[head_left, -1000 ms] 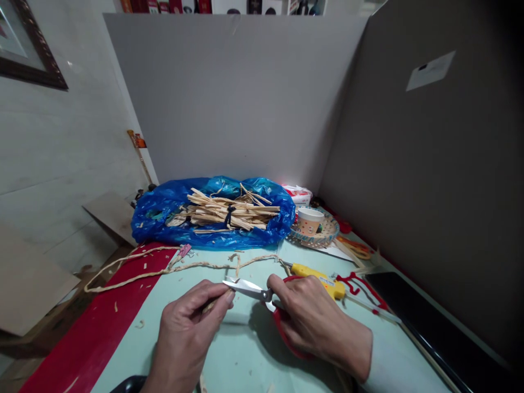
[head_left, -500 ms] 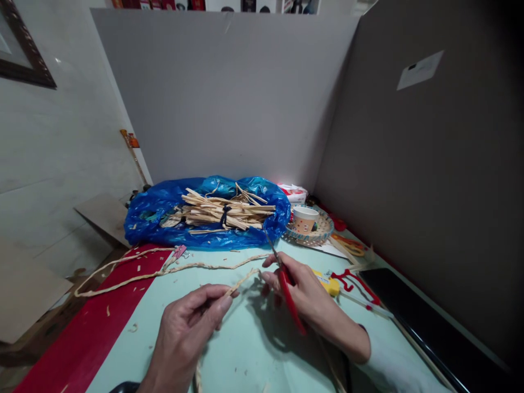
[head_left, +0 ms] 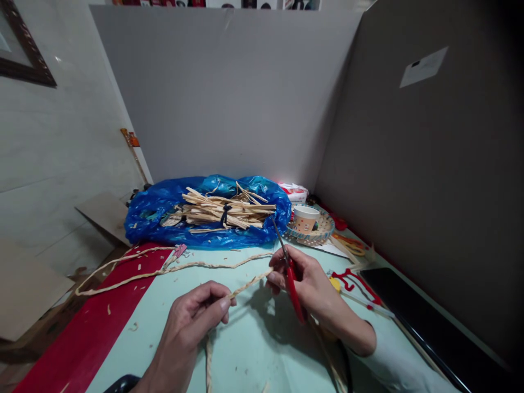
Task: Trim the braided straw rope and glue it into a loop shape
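Note:
My left hand (head_left: 190,327) pinches a pale twisted straw cord (head_left: 251,283) between thumb and fingers. From there a length of cord drops below the hand toward the near edge of view. My right hand (head_left: 307,281) grips red-handled scissors (head_left: 292,289), their dark blades pointing up and away, and its thumb and fingertips also pinch the cord's far end. The short stretch between both hands looks taut. Another long twisted cord (head_left: 196,266) lies looped behind the hands, with a pink binder clip (head_left: 179,252) on it at the left.
A tied bundle of dry straw strips (head_left: 229,210) rests on a blue plastic bag (head_left: 151,218). To its right, a paper cup (head_left: 305,218) stands in a woven basket (head_left: 325,226). A black flat object (head_left: 409,311) lies far right. Grey panels (head_left: 229,93) stand behind and right.
My right hand has closed on the cord's end and moved slightly up and right with the scissors. The cord between the hands has straightened and lengthened.

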The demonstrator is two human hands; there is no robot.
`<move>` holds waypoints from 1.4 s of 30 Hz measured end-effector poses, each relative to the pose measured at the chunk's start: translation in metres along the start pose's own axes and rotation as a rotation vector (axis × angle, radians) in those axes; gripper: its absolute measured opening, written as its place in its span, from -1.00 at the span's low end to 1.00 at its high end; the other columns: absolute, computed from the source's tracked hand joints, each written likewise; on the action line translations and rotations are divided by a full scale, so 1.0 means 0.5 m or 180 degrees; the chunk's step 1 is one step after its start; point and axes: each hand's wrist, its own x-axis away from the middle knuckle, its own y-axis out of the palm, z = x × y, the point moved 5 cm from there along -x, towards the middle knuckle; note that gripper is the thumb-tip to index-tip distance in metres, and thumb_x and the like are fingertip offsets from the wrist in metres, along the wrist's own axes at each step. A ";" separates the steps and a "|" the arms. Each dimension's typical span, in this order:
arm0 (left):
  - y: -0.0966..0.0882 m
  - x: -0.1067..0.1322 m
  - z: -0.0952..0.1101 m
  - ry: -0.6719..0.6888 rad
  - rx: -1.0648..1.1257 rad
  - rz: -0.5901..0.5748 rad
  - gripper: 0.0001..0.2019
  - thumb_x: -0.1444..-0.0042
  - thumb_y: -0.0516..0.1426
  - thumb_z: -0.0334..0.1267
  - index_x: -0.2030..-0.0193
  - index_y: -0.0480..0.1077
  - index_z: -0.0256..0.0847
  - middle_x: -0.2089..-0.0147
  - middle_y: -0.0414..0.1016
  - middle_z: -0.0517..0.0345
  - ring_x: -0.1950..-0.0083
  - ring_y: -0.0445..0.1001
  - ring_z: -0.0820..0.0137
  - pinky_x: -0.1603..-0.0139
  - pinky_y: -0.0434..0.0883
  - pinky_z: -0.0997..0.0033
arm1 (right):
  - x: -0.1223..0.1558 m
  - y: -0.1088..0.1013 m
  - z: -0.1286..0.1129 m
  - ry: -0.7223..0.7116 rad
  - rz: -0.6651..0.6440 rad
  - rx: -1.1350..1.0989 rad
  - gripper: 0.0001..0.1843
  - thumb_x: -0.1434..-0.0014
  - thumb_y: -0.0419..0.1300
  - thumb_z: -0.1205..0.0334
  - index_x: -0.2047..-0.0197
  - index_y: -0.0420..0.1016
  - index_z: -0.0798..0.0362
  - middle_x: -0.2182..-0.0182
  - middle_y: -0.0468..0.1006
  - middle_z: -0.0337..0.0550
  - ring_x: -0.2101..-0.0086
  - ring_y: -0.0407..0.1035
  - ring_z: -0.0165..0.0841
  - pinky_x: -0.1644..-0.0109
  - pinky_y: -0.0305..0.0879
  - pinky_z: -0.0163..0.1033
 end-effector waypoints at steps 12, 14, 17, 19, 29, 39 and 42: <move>0.014 0.008 -0.009 -0.0397 0.0620 -0.0323 -0.87 -0.10 0.16 -0.24 0.37 0.53 -0.16 0.46 0.35 0.23 0.38 0.18 0.42 0.35 0.15 0.47 | -0.006 -0.016 -0.006 -0.0095 0.0232 0.0261 -0.74 -0.08 0.32 0.15 0.33 0.30 0.05 0.46 0.48 -0.31 0.49 0.42 -0.46 0.36 0.34 -0.36; 0.011 0.008 -0.004 -0.0298 0.0535 -0.0287 -0.84 -0.10 0.16 -0.19 0.38 0.53 -0.17 0.48 0.31 0.23 0.40 0.15 0.42 0.38 0.13 0.47 | -0.007 -0.019 -0.005 -0.0086 0.0246 0.0312 -0.74 -0.10 0.30 0.13 0.32 0.30 0.04 0.45 0.49 -0.30 0.51 0.39 -0.46 0.39 0.32 -0.36; 0.009 0.011 0.010 -0.0092 0.0221 -0.0214 -0.74 -0.10 0.18 -0.06 0.40 0.53 -0.20 0.54 0.20 0.25 0.44 0.09 0.42 0.42 0.10 0.45 | -0.006 -0.022 -0.002 -0.0078 0.0235 0.0369 -0.76 -0.09 0.32 0.16 0.31 0.32 0.03 0.44 0.50 -0.29 0.55 0.35 -0.48 0.45 0.27 -0.37; 0.008 0.014 0.017 -0.0036 0.0059 -0.0173 -0.71 -0.09 0.18 -0.02 0.41 0.53 -0.22 0.55 0.16 0.25 0.45 0.08 0.42 0.45 0.07 0.43 | -0.004 -0.021 0.000 -0.0076 0.0208 0.0398 -0.77 -0.09 0.31 0.18 0.30 0.32 0.03 0.44 0.51 -0.30 0.56 0.34 -0.48 0.46 0.25 -0.37; 0.001 0.011 0.005 -0.0151 0.0281 -0.0138 -0.74 -0.10 0.20 -0.02 0.38 0.52 -0.18 0.54 0.21 0.27 0.46 0.06 0.44 0.46 0.04 0.45 | -0.009 -0.041 -0.014 -0.0104 0.0581 0.0369 -0.78 -0.10 0.26 0.15 0.31 0.29 0.02 0.51 0.52 -0.27 0.54 0.35 -0.42 0.49 0.19 -0.35; -0.007 0.027 0.031 0.0521 -0.0422 0.0259 -0.84 -0.08 0.21 -0.07 0.39 0.53 -0.06 0.35 0.44 0.21 0.34 0.32 0.38 0.37 0.25 0.50 | -0.003 -0.043 -0.012 -0.0096 0.0766 0.0076 -0.76 -0.09 0.25 0.14 0.26 0.28 0.01 0.49 0.52 -0.27 0.53 0.34 -0.43 0.52 0.18 -0.37; -0.006 0.034 0.048 0.0972 -0.0784 0.0439 -0.90 -0.06 0.22 -0.16 0.43 0.55 -0.03 0.36 0.49 0.19 0.30 0.40 0.32 0.37 0.27 0.46 | -0.005 -0.044 -0.012 -0.0134 0.0730 0.0057 -0.75 -0.08 0.26 0.15 0.24 0.30 0.01 0.51 0.48 -0.31 0.51 0.37 -0.41 0.50 0.21 -0.36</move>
